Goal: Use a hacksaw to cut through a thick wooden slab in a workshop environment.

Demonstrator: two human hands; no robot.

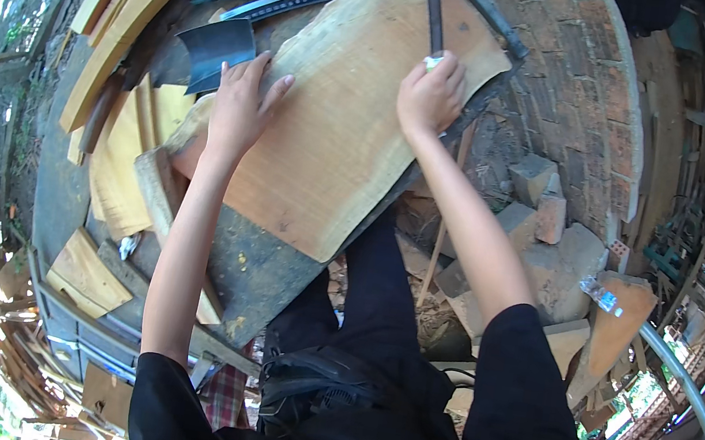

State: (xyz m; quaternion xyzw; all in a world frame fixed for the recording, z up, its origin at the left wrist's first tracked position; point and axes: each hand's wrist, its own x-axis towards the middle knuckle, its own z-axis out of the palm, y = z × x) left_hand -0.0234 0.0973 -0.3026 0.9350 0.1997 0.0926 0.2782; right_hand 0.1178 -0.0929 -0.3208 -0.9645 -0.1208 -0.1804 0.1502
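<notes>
Your right hand [432,99] is closed around the near end of a dark strip [433,13] above the wide board [338,129], which lies slantwise on the table [260,279] in front of you. Your left hand [241,103], fingers loosely spread and gripping nothing visible, is at the board's left edge, beside the curved sheet [219,51]. Best to press that palm flat so the board can't slide, and guide the dark strip evenly

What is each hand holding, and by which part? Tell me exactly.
The right hand grips a long dark bar by its near end. The left hand is open at the edge of the wooden slab, apparently holding nothing.
</notes>
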